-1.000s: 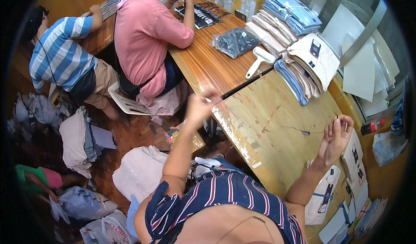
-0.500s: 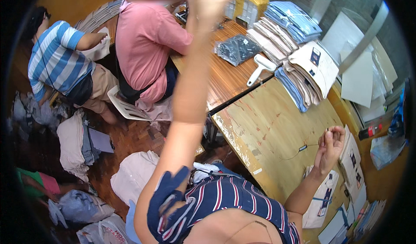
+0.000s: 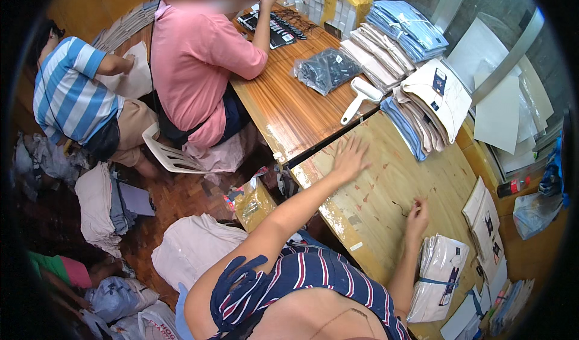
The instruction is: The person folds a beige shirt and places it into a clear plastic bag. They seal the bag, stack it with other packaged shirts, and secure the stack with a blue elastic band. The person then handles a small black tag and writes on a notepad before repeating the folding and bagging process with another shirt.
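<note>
Now you're apparently handling a dark cord [image 3: 397,206].
Your right hand [image 3: 417,217] is pinching it, left hand [image 3: 350,159] open; next is likely needing both.

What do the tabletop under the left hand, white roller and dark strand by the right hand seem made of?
Tabletop: likely plywood, worn, from its tan, scuffed surface. White roller: probably smooth plastic, from its even, moulded look. Dark strand: perhaps cord, thin and curved; fibre and finish unclear.

A white roller [image 3: 363,91] lay at the brown table's [image 3: 283,104] near right corner; beyond it sat a plastic bag of dark pieces [image 3: 327,70], with pale folded cloth [image 3: 375,55] along the right edge.
</note>
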`<state>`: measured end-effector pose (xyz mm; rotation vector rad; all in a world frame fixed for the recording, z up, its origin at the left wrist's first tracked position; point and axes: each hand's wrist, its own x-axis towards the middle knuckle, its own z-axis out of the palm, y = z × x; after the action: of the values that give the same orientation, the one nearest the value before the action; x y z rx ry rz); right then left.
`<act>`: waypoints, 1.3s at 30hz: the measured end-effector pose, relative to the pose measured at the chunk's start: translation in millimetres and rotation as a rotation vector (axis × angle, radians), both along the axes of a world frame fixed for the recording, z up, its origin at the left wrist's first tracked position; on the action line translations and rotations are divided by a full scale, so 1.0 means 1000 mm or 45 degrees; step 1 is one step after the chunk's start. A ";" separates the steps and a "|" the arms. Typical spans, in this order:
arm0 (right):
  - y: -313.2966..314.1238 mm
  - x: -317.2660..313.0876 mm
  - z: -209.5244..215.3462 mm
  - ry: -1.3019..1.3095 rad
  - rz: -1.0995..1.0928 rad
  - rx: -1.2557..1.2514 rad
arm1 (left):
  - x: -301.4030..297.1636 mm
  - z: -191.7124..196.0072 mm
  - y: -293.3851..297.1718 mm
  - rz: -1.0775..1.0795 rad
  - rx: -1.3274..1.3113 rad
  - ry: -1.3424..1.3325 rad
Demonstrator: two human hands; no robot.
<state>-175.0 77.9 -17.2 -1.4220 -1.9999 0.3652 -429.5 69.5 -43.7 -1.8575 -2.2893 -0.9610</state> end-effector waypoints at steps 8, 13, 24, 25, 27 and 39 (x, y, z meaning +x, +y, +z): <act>-0.010 -0.009 -0.028 -0.285 -0.084 0.144 | 0.003 -0.011 -0.012 -0.141 -0.198 0.017; -0.009 -0.007 -0.031 -0.265 -0.084 0.145 | 0.003 -0.007 -0.014 -0.136 -0.200 0.031; -0.009 -0.008 -0.031 -0.305 -0.054 0.267 | 0.002 -0.009 -0.013 -0.141 -0.185 0.023; -0.009 -0.008 -0.030 -0.304 -0.056 0.265 | 0.003 -0.009 -0.013 -0.141 -0.175 0.016; -0.010 -0.008 -0.030 -0.298 -0.057 0.255 | 0.003 -0.011 -0.013 -0.137 -0.168 0.026; -0.008 -0.006 -0.031 -0.315 -0.084 0.166 | 0.003 -0.007 -0.014 -0.132 -0.187 0.053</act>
<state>-180.8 69.9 -48.2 -1.5056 -2.1215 0.0293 -426.6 56.0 -50.4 -2.0501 -2.3179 -0.7749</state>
